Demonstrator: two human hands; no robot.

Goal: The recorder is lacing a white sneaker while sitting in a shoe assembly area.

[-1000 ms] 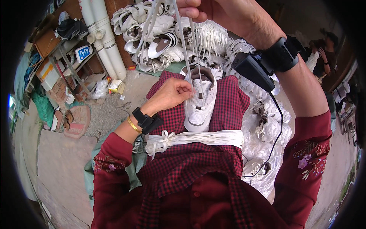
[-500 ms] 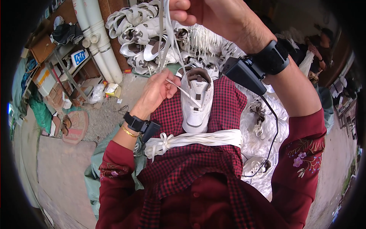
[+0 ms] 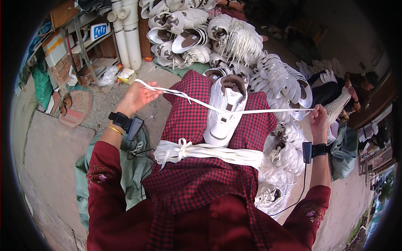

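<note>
A white sneaker [image 3: 217, 130] with a brown lining lies on my lap, its toe toward me. A white shoelace [image 3: 268, 111] stretches out to both sides from the lower part of its lacing area. My left hand [image 3: 140, 98] grips the lace's left part, with some fingers loosely curled. The right end is pinched between the fingertips of my right hand [image 3: 319, 119], far out to the right. Across my lap, just below the toe, lies a tied bundle of white shoelaces [image 3: 213, 154].
Piles of white sneakers [image 3: 184, 21] stand beyond my knees and along the right. Clear plastic [image 3: 272, 184] with shoes lies at my right side. White pipes [image 3: 132, 37] and a cluttered shelf [image 3: 83, 46] are at far left. Another person's arm [image 3: 351, 92] shows at far right.
My hands have moved apart, left hand to the left and right hand down to the right. The lace, hanging upward from the shoe before, is now drawn out sideways across it.
</note>
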